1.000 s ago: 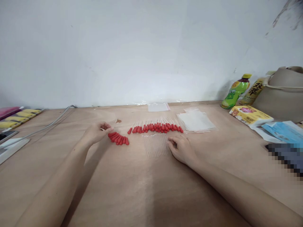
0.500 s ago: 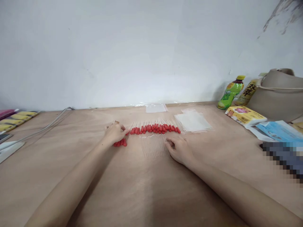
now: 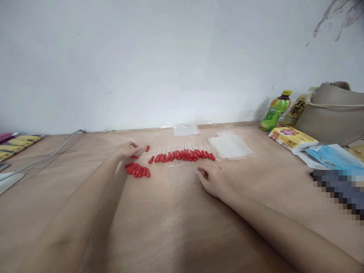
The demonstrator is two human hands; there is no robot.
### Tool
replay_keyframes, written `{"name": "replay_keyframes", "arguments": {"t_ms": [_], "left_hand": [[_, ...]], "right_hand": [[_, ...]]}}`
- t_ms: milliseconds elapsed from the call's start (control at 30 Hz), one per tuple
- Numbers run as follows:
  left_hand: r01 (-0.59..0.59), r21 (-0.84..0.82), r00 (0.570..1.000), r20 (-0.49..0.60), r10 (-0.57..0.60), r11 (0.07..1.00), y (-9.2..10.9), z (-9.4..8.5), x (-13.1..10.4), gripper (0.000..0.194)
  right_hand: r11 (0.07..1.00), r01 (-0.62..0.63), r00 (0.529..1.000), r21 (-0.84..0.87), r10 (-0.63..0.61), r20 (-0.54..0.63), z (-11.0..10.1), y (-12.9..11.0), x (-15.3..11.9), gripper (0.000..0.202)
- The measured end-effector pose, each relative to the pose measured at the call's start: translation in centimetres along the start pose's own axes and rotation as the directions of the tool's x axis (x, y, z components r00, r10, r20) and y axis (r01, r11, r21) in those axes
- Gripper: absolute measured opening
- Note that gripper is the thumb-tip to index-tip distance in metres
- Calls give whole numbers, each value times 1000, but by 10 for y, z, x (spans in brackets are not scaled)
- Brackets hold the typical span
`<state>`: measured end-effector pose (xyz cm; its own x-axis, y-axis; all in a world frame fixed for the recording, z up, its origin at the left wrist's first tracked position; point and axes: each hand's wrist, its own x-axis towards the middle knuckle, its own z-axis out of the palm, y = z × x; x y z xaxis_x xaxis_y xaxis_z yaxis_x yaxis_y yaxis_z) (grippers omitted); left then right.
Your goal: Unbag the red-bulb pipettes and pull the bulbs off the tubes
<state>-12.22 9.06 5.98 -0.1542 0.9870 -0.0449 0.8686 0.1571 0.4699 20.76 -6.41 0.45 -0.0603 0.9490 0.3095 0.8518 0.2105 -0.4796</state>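
Note:
My left hand [image 3: 128, 150] is at the left end of the red-bulbed droppers, its fingers partly bent; a red bulb shows beneath it, and whether it is held is unclear. Right of these fingers lies a single red bulb [image 3: 148, 148]. Nearer to me is a small fan of red bulbs [image 3: 138, 170]. A long row of clear droppers with red bulbs [image 3: 184, 154] spans the middle. Below that row, thin clear tubes [image 3: 182, 176] lie side by side. My right hand [image 3: 212, 179] rests at their right edge, fingers curled together; what they pinch is too small to make out.
Clear plastic bags [image 3: 231, 145] lie right of the row, another bag [image 3: 186, 130] near the wall. Farther right are a green bottle [image 3: 275, 113], a yellow tissue pack [image 3: 292, 138], a blue pack [image 3: 335, 160] and a beige bag [image 3: 332, 113]. A grey cable [image 3: 64, 146] runs at left.
My left hand has moved left, off the end of the row, uncovering the single red bulb and more of the small fan. My right hand has stayed by the tubes. The view has shifted slightly.

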Motion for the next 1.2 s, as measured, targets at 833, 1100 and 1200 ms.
{"name": "replay_keyframes", "arguments": {"t_ms": [833,1100,1200], "left_hand": [[30,-67,962,271,-11,997,15,6,-19,25],[19,-140,948,317,27,990,13,5,-19,33],[37,-135,960,278,2,990,11,2,-21,35]], "right_hand": [[1000,12,1000,15,-12,1,2,3,0,20],[999,27,1000,31,-27,-13,1,3,-1,18],[999,27,1000,31,-27,-6,0,2,-1,17]]}}
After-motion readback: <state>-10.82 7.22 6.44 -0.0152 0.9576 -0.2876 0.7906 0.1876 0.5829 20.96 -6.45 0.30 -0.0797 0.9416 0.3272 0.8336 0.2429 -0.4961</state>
